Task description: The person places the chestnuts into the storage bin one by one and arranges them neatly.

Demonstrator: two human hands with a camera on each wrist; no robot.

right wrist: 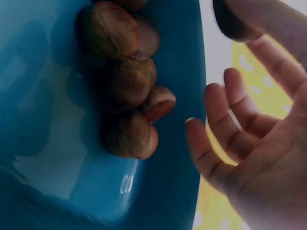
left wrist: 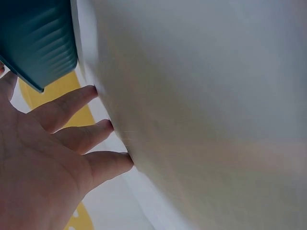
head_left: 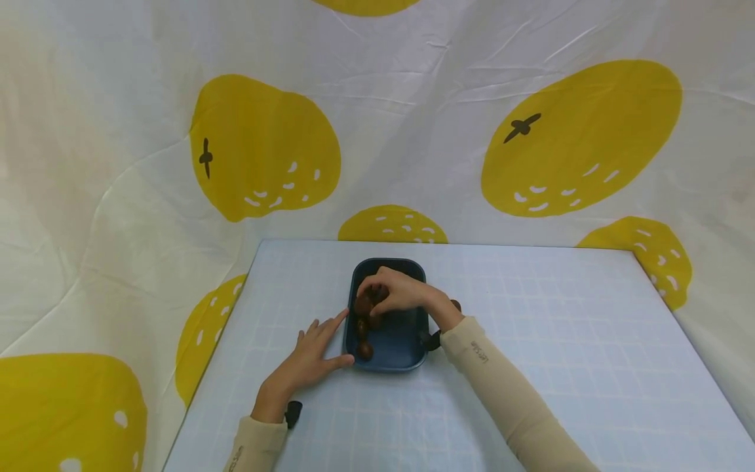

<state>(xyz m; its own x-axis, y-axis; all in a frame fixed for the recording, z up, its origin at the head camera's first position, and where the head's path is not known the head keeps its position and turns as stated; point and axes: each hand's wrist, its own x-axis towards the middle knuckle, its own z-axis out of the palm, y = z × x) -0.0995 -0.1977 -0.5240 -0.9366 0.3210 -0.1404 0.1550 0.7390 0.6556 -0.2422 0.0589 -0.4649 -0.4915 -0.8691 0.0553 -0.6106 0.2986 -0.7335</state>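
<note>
A dark blue rectangular tray [head_left: 392, 354] lies on the table with several brown chestnuts [right wrist: 129, 84] clustered along one side. Over the tray, my right hand [head_left: 404, 292] pinches a chestnut [right wrist: 232, 21] between thumb and index finger; its other fingers [right wrist: 220, 112] are loosely bent. My left hand [head_left: 307, 364] is spread at the tray's left side, its index fingertip and thumb at the rim. In the left wrist view, the other fingers [left wrist: 108, 165] of that hand touch the tabletop. The right hand hides part of the chestnuts in the head view.
Another chestnut [head_left: 456, 305] shows just beyond the right wrist, outside the tray. The pale gridded tabletop [head_left: 566, 341] extends around the tray. Behind it hangs a white cloth [head_left: 413, 137] with large yellow fruit prints.
</note>
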